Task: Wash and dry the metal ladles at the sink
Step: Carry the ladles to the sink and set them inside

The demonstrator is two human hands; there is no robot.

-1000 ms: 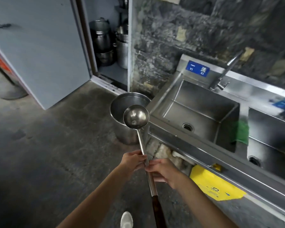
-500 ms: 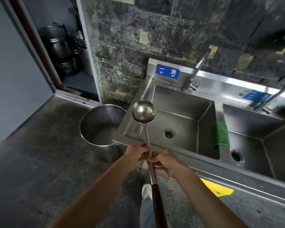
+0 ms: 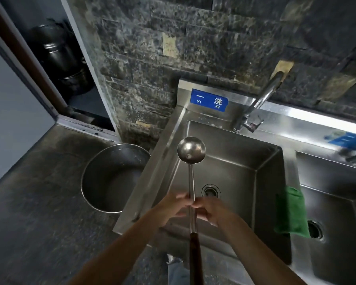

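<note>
Stone-tile wall (image 3: 224,38) fills the back, dark concrete floor (image 3: 35,212) on the left. Stainless double sink unit (image 3: 164,153) sits against the wall; its left rim runs diagonally down to the near-left corner. Left basin (image 3: 245,161) is the big one in frame, drain (image 3: 211,191) near its middle. Right basin (image 3: 337,212) is partly cut off by the frame edge, with its own drain (image 3: 317,233).

Round steel pot (image 3: 113,177) stands on the floor, just beside the sink's left rim. Stacked dark pots (image 3: 60,58) sit in the open cabinet at upper left.

Ladle (image 3: 191,150): metal bowl up, hanging over the left basin toward its back-left part, not touching the steel. Shaft runs straight down toward the camera, dark wooden handle (image 3: 194,258) at the near end, over the front rim.

Green cloth (image 3: 292,212) is draped over the divider between the basins. Faucet (image 3: 257,105) rises from the back ledge, spout angled up to the right. Blue label (image 3: 209,101) is on the backsplash, back-left corner.

Left hand (image 3: 173,208): fingers curled round the metal shaft from the left. Right hand (image 3: 210,208): fingers pinch the same shaft from the right, at the same height. The two hands nearly meet at the shaft, above the wooden part.
</note>
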